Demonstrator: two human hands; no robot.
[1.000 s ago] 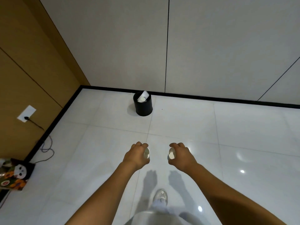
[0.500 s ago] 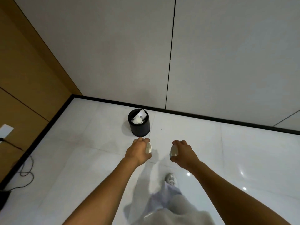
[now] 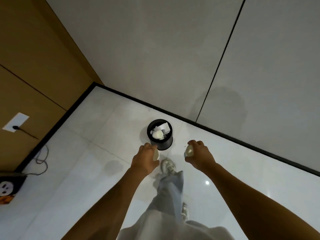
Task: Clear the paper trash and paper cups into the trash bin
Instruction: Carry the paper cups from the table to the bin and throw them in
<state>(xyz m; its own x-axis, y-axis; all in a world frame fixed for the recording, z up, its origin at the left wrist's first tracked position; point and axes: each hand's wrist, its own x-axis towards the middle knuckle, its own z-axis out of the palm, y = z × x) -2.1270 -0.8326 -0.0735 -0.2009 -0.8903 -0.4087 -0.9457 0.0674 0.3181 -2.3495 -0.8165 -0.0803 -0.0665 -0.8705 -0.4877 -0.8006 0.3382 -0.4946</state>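
A small black round trash bin (image 3: pixel 162 145) stands on the white tiled floor near the wall, with crumpled paper (image 3: pixel 164 127) and a paper cup (image 3: pixel 157 135) inside. My left hand (image 3: pixel 144 158) grips a white paper cup (image 3: pixel 156 155) just in front of the bin's near left side. To the right of the bin, my right hand (image 3: pixel 199 155) grips another white paper cup (image 3: pixel 189 151). Both hands are held out at about the same height, apart from each other.
A grey wall with a black skirting (image 3: pixel 225 134) runs behind the bin. A wood-panelled wall (image 3: pixel 34 66) on the left has a socket (image 3: pixel 15 122) with a cable (image 3: pixel 41 158) trailing on the floor. A printed bag (image 3: pixel 8 187) sits at the left edge. My leg and shoe (image 3: pixel 168 166) are between the hands.
I have walked toward the bin, which now lies just beyond my hands. Both hands still hold their cups, and the left hand has come up to the bin's near side.
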